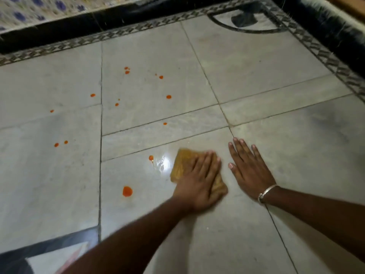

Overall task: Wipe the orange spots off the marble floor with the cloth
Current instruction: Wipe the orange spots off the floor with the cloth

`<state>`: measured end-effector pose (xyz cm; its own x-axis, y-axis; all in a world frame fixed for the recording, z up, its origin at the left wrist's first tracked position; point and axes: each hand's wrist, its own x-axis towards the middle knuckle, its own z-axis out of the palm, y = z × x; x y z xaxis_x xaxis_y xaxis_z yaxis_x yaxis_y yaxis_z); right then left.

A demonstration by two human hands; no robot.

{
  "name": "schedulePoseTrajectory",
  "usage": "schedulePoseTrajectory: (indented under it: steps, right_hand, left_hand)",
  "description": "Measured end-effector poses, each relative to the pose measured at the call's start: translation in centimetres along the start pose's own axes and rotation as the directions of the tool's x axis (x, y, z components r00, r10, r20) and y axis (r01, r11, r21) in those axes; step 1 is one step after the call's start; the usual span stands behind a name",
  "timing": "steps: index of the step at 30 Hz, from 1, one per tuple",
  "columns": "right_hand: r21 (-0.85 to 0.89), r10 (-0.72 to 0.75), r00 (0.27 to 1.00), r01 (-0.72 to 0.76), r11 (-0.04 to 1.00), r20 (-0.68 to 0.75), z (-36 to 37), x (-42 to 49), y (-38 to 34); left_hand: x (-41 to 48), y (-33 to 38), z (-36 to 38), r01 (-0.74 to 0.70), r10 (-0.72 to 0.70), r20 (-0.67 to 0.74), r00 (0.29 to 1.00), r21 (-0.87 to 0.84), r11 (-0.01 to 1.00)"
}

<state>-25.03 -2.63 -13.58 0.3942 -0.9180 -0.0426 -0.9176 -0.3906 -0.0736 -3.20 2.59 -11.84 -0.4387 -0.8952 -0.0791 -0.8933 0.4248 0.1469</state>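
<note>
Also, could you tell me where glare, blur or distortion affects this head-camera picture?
Head view: glare whitens the marble floor just left of the cloth; the left hand pressing the cloth is motion-blurred, the right hand sharper; the patterned border bows, wide-angle distortion; far corners are dim.

1. the marble floor [256,76] is stretching flat and open left of and beyond the cloth [182,165], dotted with orange spots [127,191].
2. the right grip [249,169] is lying flat just right of the cloth, blocking that side.
3. the black skirting [98,26] is closing off the far edge.
</note>
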Motion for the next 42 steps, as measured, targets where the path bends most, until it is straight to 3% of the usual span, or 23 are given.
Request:
schedulePoseTrajectory:
  steps: [2, 5, 8, 11, 13, 16, 19, 22, 24, 26, 29, 32, 35, 37, 40, 42]
  right_hand:
    - [0.006, -0.024, 1.0, 0.024, 1.0, 0.006, 0.0, 0.2, 0.3]
    - [0.005, -0.027, 0.999, 0.027, 1.0, 0.024, 0.3, 0.0, 0.2]
    - [-0.002, -0.002, 1.0, 0.002, 1.0, 0.008, 0.0, 0.1, 0.2]
    - [-0.008, -0.021, 1.0, 0.021, 1.0, 0.021, -0.2, 0.1, 0.2]
    - [-0.011, -0.032, 0.999, 0.032, 0.999, 0.026, -0.2, 0.3, 0.3]
    - [-0.014, -0.026, 0.999, 0.027, 1.0, 0.025, -0.2, 0.1, 0.2]
    - [-0.011, -0.023, 0.999, 0.023, 1.0, 0.048, -0.7, 0.2, 0.1]
    - [0.008, -0.017, 0.998, 0.017, 1.0, 0.059, -0.6, 0.1, -0.2]
    - [0.046, -0.029, 0.999, 0.027, 0.999, 0.039, -0.8, 0.7, -0.9]
    - [0.087, -0.062, 0.997, 0.058, 0.995, 0.044, -1.4, 2.2, -2.2]
    - [0.131, -0.079, 0.996, 0.071, 0.989, 0.052, -2.2, 5.0, -4.7]
    - [0.156, -0.024, 0.995, 0.008, 0.988, 0.096, -1.3, 6.3, -6.4]
    - [0.073, -0.021, 1.0, 0.019, 0.997, 0.023, 0.4, 6.2, -6.6]
    - [0.066, -0.045, 0.999, 0.044, 0.997, 0.025, 0.4, 5.9, -6.2]
    - [0.049, -0.055, 0.998, 0.055, 0.997, -0.006, 0.6, 6.1, -5.9]
    - [0.04, -0.04, 0.999, 0.04, 0.998, -0.002, 0.6, 6.1, -6.2]
  left_hand:
    - [3.2, -3.9, -1.1, 0.134, -0.134, 0.006, 0.991, -0.019, 0.991]
    - [0.0, -4.5, -0.4, 0.344, -0.345, -0.008, 0.939, -0.054, 0.938]
    - [-4.7, 2.4, 0.1, 0.193, -0.192, 0.015, 0.981, -0.109, 0.975]
    - [-1.3, 2.4, 0.5, 0.024, -0.025, -0.024, 0.999, -0.059, 0.998]
    - [1.5, 0.5, -1.0, 0.053, -0.062, -0.056, 0.996, -0.15, 0.987]
    - [3.0, -1.8, -5.8, 0.183, -0.23, -0.071, 0.971, -0.403, 0.897]
    - [3.1, -6.1, -12.5, 0.196, -0.356, -0.229, 0.906, -0.517, 0.833]
    - [0.3, -10.1, -15.7, 0.091, -0.22, -0.274, 0.936, -0.415, 0.905]
    - [-2.8, -11.4, -14.2, 0.055, -0.079, -0.081, 0.994, -0.267, 0.962]
    - [-5.4, -11.9, -11.2, 0.064, -0.041, 0.157, 0.987, -0.141, 0.988]
    - [-5.8, -11.0, -6.6, 0.198, -0.179, 0.176, 0.968, -0.099, 0.975]
    - [-3.5, -8.7, -2.6, 0.302, -0.302, 0.073, 0.951, 0.005, 0.953]
    - [-2.0, -11.1, -1.4, 0.356, -0.356, -0.031, 0.934, 0.02, 0.934]
    - [-3.1, -13.9, -2.1, 0.478, -0.477, -0.05, 0.877, 0.014, 0.878]
    - [-5.9, -12.2, -2.0, 0.698, -0.7, -0.071, 0.711, -0.058, 0.714]
    - [-5.9, -7.1, -1.1, 0.678, -0.684, -0.08, 0.725, -0.094, 0.729]
